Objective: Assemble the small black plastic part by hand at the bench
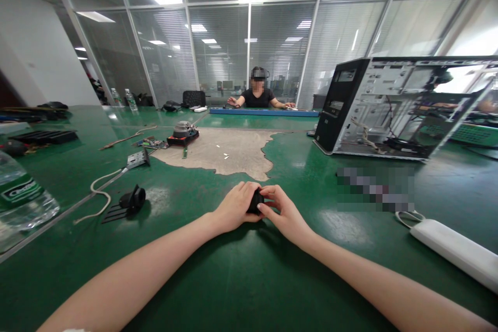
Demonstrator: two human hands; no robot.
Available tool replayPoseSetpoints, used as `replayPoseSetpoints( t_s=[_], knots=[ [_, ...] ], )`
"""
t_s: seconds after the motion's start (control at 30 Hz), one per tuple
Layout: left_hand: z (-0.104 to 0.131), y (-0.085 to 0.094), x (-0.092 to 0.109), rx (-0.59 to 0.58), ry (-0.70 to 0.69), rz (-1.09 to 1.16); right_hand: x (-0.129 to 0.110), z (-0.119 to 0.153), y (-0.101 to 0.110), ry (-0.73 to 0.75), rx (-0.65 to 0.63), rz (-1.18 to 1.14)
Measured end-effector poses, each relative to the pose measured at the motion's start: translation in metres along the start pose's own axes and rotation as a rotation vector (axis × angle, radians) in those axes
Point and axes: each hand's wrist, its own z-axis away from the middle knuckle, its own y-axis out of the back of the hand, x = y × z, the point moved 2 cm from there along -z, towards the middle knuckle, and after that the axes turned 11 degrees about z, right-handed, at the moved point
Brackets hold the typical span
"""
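Note:
A small black part (255, 201) is held between both hands just above or on the green table (218, 280), near the middle of the view. My left hand (238, 206) wraps round it from the left, fingers closed. From the right, my right hand (280, 209) grips its other side with thumb and fingertips. The part's lower side is hidden by the hands. Left of them lies a black slotted bracket with a round piece (132, 199). Beyond the hands, a brown bare patch (233, 153) shows in the green surface.
An open computer case (342, 109) stands at the right, with a white power strip (453, 249) nearer. A water bottle (25, 197) is at the left edge. A heatsink with fan (183, 132) and a metal plate (137, 159) lie left of centre. Across the table sits a person (259, 96).

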Motion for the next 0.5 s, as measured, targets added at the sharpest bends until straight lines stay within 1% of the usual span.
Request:
replayPoseSetpoints(
  t_s=[0.13, 0.2, 0.37, 0.43, 0.5],
  knots=[
    [0.0, -0.0008, -0.0011, -0.004, 0.001, -0.016, 0.002, -0.0003, -0.0018, -0.098, -0.086, -0.076],
    [0.0003, -0.0004, -0.001, -0.01, 0.004, -0.019, -0.0006, 0.0012, -0.0017, -0.082, -0.106, -0.062],
    [0.0004, 0.0008, 0.0015, -0.021, -0.025, -0.002, -0.0058, 0.0035, 0.0016, 0.078, 0.033, 0.088],
    [0.0002, 0.0007, 0.0021, -0.02, -0.03, 0.005, -0.0036, 0.0025, 0.0015, 0.062, 0.044, 0.071],
    [0.0002, 0.0004, 0.0019, -0.018, -0.026, 0.004, -0.0001, 0.0007, 0.0008, 0.0, 0.031, 0.034]
  ],
)
